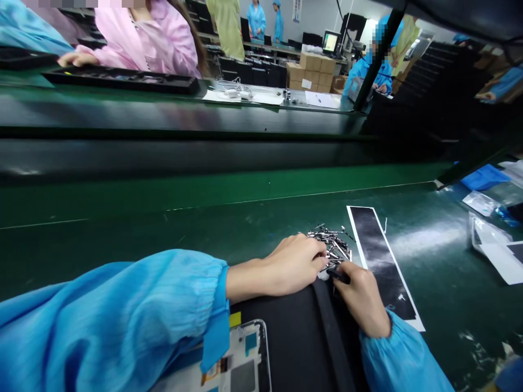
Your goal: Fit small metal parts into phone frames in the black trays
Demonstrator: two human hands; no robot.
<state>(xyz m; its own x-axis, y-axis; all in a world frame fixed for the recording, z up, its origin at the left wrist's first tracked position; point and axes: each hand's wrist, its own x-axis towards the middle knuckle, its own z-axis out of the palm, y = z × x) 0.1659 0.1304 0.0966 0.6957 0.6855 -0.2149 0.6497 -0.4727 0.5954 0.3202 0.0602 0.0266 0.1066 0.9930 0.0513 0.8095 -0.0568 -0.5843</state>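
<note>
A pile of small metallic parts (pixel 333 239) lies on the green table, just beyond a black tray (pixel 294 337). My left hand (pixel 296 264) is at the left side of the pile, its fingers curled down against the parts; what they grip, if anything, is hidden. Closed around a small black object (pixel 339 275), my right hand (pixel 359 291) is at the near right edge of the pile. An opened tablet-like device with a silver frame (pixel 265 348) lies in the tray below my left forearm.
A black sheet with white borders (pixel 378 256) lies right of the pile. Plastic bags and papers (pixel 502 261) are at the far right. Across the raised ledge (pixel 183 117), a person in pink (pixel 151 41) sits by a long black tray (pixel 122 80).
</note>
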